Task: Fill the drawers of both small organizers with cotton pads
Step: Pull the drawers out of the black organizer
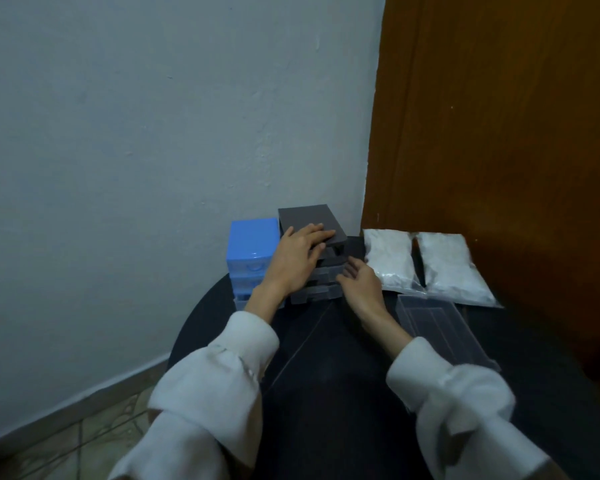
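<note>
My left hand [297, 258] lies flat on the grey organizer [312, 258] just above the middle of the frame, fingers straight and spread over the front edge of its dark lid, pressing rather than gripping. My right hand [359, 277] sits just right of that organizer's drawer fronts, palm turned inward, fingers relaxed and slightly bent, holding nothing; I cannot tell whether its fingertips actually touch the drawers. White sleeves [222, 382] cover both forearms in the lower half of the frame.

The grey organizer stands on a round dark table [326, 393], its translucent drawers stacked one above another; what is inside them I cannot make out. The top slot looks dark and open below the lid. Touching its left side is the blue organizer [252, 251], with pale blue translucent drawers pushed in; their contents are too blurred to read.

To the right of centre, two clear bags of cotton pads [426, 265] lie side by side on the table against a brown wooden door [499, 133], both full of white pads. Just below them, at the right of the frame, a clear drawer [440, 327] lies on the table apart from the organizers, and it appears to have nothing white in it.
</note>
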